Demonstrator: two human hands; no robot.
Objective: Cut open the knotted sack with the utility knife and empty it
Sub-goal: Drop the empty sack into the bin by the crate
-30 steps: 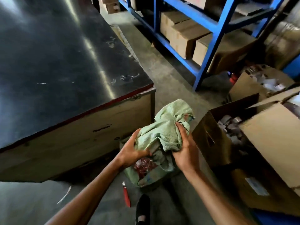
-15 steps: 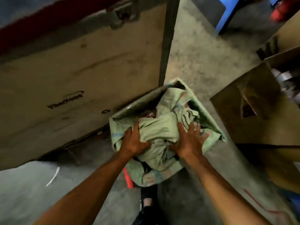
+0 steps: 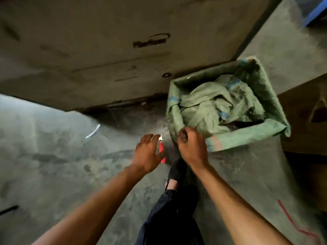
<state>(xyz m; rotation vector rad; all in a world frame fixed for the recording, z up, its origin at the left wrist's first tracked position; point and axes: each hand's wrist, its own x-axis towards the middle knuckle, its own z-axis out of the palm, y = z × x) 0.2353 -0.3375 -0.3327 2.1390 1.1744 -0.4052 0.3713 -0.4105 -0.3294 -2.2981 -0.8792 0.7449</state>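
Crumpled green woven-plastic sack (image 3: 215, 106) sits right of centre in frame, inside a box lined with the same green weave (image 3: 247, 138), against the big cardboard carton (image 3: 106, 50). It looks soft, light and floppy, so best gripped by a bunched fold or the knot, held taut for the blade. Right hand (image 3: 192, 147) is fisted, pinching the liner's near rim; left hand (image 3: 146, 154) is spread, holding nothing, over the red-handled utility knife (image 3: 161, 147) on the concrete floor (image 3: 53, 156) at centre.
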